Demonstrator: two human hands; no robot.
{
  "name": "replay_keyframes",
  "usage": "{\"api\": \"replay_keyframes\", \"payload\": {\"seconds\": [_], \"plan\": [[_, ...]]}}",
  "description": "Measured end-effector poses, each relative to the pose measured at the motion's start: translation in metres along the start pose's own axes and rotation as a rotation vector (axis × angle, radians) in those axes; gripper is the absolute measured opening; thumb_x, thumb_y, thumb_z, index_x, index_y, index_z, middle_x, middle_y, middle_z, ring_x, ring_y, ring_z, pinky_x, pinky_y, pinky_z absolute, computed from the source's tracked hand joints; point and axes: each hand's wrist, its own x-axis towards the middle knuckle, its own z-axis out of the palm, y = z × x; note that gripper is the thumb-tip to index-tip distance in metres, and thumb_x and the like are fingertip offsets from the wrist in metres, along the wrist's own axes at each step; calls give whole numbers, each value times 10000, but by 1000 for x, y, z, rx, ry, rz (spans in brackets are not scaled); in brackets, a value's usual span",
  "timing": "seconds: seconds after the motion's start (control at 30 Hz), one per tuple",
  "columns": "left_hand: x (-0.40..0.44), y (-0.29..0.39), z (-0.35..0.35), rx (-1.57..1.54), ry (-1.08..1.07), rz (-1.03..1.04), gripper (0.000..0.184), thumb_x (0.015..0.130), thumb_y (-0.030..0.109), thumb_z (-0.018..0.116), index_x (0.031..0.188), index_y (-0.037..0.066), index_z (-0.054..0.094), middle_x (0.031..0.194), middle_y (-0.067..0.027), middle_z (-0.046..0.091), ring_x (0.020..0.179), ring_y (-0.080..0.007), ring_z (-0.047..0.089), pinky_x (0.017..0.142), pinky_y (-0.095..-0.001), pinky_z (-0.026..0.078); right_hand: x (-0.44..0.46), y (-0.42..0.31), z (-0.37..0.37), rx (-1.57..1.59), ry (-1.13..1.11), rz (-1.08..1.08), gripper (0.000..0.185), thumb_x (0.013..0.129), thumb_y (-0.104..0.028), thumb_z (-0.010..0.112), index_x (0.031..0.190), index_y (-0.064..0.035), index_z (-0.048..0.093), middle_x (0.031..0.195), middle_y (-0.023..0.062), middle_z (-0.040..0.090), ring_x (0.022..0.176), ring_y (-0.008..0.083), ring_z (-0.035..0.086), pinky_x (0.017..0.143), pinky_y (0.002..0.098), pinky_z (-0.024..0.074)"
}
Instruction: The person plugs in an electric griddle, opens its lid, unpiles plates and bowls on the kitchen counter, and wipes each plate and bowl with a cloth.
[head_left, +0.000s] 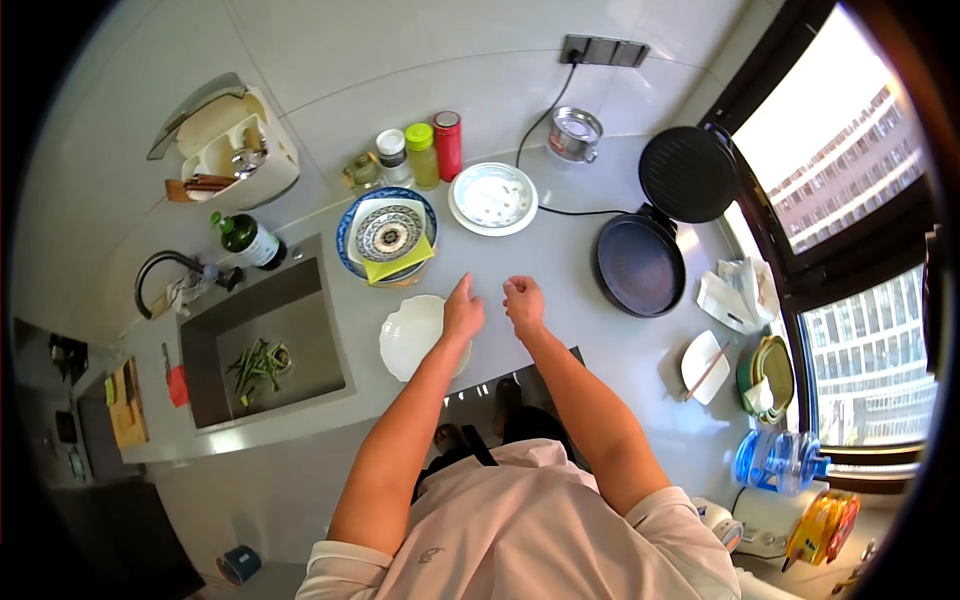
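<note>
My left hand (462,310) is above the grey counter, beside the right rim of a white scalloped plate (408,335). One finger points forward, and nothing shows in this hand. A short gap to the right, my right hand (524,303) has its fingers curled in, with nothing visible in them. The forearm partly covers the white plate. Beyond my hands stand stacked white plates (458,215). To their left, a patterned bowl (390,232) sits on a yellow-green square item (400,268) in a stack with a blue-rimmed bowl (346,235).
Left is a sink (215,385) holding green vegetables (258,370). An open black electric griddle (640,268) stands right, its cord (580,212) running to the wall socket. Jars and a red bottle (448,148) line the wall. A white bowl (698,360) holds chopsticks near the window.
</note>
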Motion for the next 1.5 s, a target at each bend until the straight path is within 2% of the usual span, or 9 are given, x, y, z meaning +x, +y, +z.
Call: {"api": "replay_keyframes", "payload": {"seconds": [0.07, 0.17, 0.33, 0.57, 0.97, 1.17, 1.33, 1.43, 1.5], "plan": [[5, 17, 8, 67, -7, 132, 580, 878, 31, 516, 1456, -2, 491, 1432, -259, 557, 1314, -393, 555, 1100, -433, 447, 21, 12, -16, -77, 49, -124, 218, 923, -180, 695, 1062, -12, 686, 878, 75, 711, 772, 179, 674, 724, 350, 549], [33, 29, 28, 199, -20, 358, 583, 859, -4, 513, 1441, -10, 497, 1459, -255, 529, 1338, -405, 522, 1117, -442, 431, 47, -10, -42, -194, 128, -269, 210, 908, -158, 703, 1064, -17, 702, 832, 56, 693, 778, 174, 671, 704, 337, 547], [100, 47, 67, 402, 9, 509, 611, 851, -13, 531, 1459, 0, 472, 1484, -229, 512, 1359, -393, 498, 1115, -463, 427, 105, -60, -63, -322, 144, -301, 240, 894, -185, 719, 1109, -80, 733, 928, 79, 731, 895, 244, 692, 852, 373, 539], [177, 60, 119, 545, 18, 438, 624, 854, 15, 569, 1468, 36, 458, 1480, -190, 528, 1358, -402, 495, 1083, -516, 434, 213, -57, -63, -486, 65, -272, 253, 889, -191, 708, 1139, -161, 741, 1094, 106, 713, 1004, 323, 694, 878, 436, 546], [202, 56, 139, 601, 30, 371, 643, 828, 36, 619, 1452, 94, 477, 1443, -134, 567, 1347, -403, 506, 1023, -542, 459, 281, -38, -48, -889, -79, -447, 187, 903, -225, 700, 1060, -128, 673, 1164, 97, 635, 1105, 329, 615, 840, 475, 567], [205, 40, 133, 636, 63, 384, 614, 818, 39, 637, 1421, 78, 527, 1442, -146, 569, 1349, -382, 512, 1040, -510, 460, 281, -34, -45, -914, 83, -471, 224, 964, -176, 597, 1187, -153, 603, 1112, 103, 618, 1061, 330, 623, 792, 452, 573], [202, 44, 133, 610, 58, 340, 628, 822, 58, 652, 1437, 81, 524, 1453, -161, 559, 1371, -381, 492, 1083, -516, 421, 275, -54, -50, -779, 145, -470, 201, 971, -153, 586, 1161, -170, 650, 1123, 98, 623, 1064, 350, 619, 828, 477, 547], [190, 55, 125, 612, 168, 246, 679, 817, 80, 680, 1470, 81, 494, 1528, -208, 463, 1420, -415, 423, 1134, -536, 357, 261, -63, -52, -732, 120, -552, 202, 965, -134, 591, 1150, -171, 665, 1110, 95, 619, 1060, 347, 614, 822, 473, 544], [182, 55, 120, 606, 360, 114, 728, 812, 96, 701, 1500, 93, 461, 1571, -248, 371, 1455, -433, 360, 1159, -543, 318, 249, -60, -54, -732, 93, -595, 203, 961, -121, 597, 1142, -172, 672, 1098, 95, 616, 1060, 346, 610, 818, 472, 542]]}}
